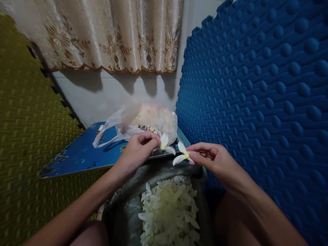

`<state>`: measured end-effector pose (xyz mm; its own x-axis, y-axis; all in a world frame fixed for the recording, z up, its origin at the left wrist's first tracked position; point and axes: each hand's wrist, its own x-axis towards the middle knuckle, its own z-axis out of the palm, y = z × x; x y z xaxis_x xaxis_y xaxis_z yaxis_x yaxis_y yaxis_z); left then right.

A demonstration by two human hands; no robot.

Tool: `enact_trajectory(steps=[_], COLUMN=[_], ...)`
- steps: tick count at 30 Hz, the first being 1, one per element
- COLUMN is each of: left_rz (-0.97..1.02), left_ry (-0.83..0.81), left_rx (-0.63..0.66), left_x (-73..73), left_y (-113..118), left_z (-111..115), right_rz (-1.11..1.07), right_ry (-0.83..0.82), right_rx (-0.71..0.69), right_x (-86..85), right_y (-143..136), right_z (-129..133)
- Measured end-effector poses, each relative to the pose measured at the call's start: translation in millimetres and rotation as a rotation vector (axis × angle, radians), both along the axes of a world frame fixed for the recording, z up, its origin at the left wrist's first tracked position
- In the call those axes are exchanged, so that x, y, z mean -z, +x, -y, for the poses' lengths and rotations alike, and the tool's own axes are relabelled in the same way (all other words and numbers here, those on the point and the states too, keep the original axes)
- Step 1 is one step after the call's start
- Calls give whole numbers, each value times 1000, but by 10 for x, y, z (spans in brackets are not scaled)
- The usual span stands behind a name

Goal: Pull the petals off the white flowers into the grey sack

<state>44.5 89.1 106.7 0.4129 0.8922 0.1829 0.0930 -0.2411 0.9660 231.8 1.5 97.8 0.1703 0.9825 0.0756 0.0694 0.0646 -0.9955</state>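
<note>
Between the fingertips of my left hand (pixel 142 147) is a white flower (pixel 166 143), its petals pointing right. My right hand (pixel 210 155) pinches a second white flower (pixel 182 155) with a yellowish centre, just to the right of the first. The two flowers are close together but apart. Below them a heap of white flowers (pixel 169 208) lies in a container lined with a dark plastic bag (pixel 128 205). Behind my hands a thin white plastic bag (pixel 120 124) with pale contents rests on a blue tabletop (pixel 84 148). My left hand partly covers the bag's front.
A textured blue foam mat (pixel 256 89) stands upright on the right, and a yellow-green one (pixel 28 112) on the left. A beige embroidered curtain (pixel 115 34) hangs before the pale wall (pixel 82 99). My knees flank the container.
</note>
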Motion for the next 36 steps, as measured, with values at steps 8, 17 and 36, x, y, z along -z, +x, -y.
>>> enact_trajectory(steps=[8, 17, 36], left_rz=[-198, -385, -109], left_ry=[195, 532, 48], left_rx=[59, 218, 80], left_x=[22, 44, 53], left_y=[-10, 108, 178], left_z=[83, 349, 275], right_rz=[39, -24, 50], right_ry=[50, 58, 58], right_rx=[28, 86, -65], right_x=[45, 27, 71], right_y=[30, -42, 5], right_z=[-29, -28, -19])
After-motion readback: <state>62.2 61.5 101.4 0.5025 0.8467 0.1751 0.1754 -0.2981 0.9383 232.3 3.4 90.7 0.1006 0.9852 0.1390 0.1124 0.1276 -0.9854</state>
